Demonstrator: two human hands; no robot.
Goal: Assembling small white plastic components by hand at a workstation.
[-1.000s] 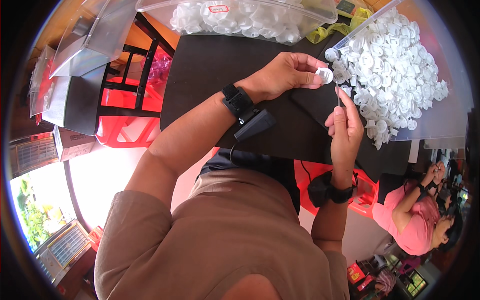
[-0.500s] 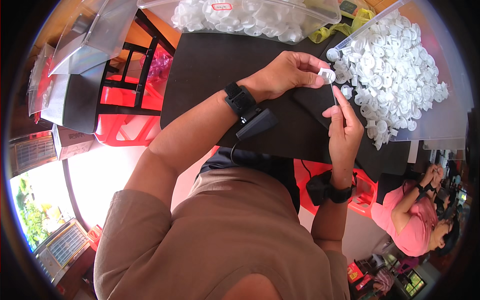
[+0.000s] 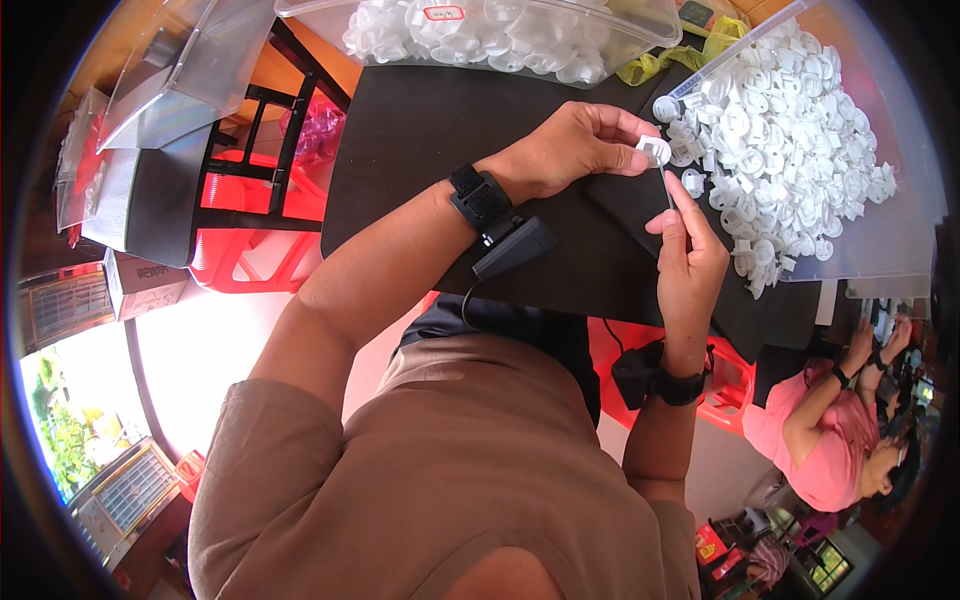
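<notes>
Centrally, at the right-hand part of a black tabletop [image 3: 430, 150], a seated person's two bare hands meet over one small white plastic fitting [image 3: 655, 151]. The left hand [image 3: 585, 140] pinches this fitting at its left side between thumb and index finger, holding it above the tabletop, just beside the nearest pieces of a large heap; how its remaining fingers are bent cannot be told. Below and to the right, the right hand [image 3: 688, 240] grips a thin grey rod [image 3: 667, 188] between thumb and extended index finger, its other fingers being largely hidden. The rod points upward, its far end at the lower edge of the fitting; whether the tip enters the piece is too small to tell. To the right lies the heap of similar white fittings [image 3: 770, 140], spread against a translucent plastic bin [image 3: 860, 245], with one loose piece [image 3: 693, 181] near the right index finger. Along the far edge of the tabletop stands a clear plastic box [image 3: 640, 33] containing further white parts [image 3: 500, 40], and a yellow-green plastic bag [image 3: 645, 68] lies between box and bin. Black straps encircle both wrists. At lower right, a co-worker in a pink shirt [image 3: 825, 430] sits with both hands raised.
</notes>
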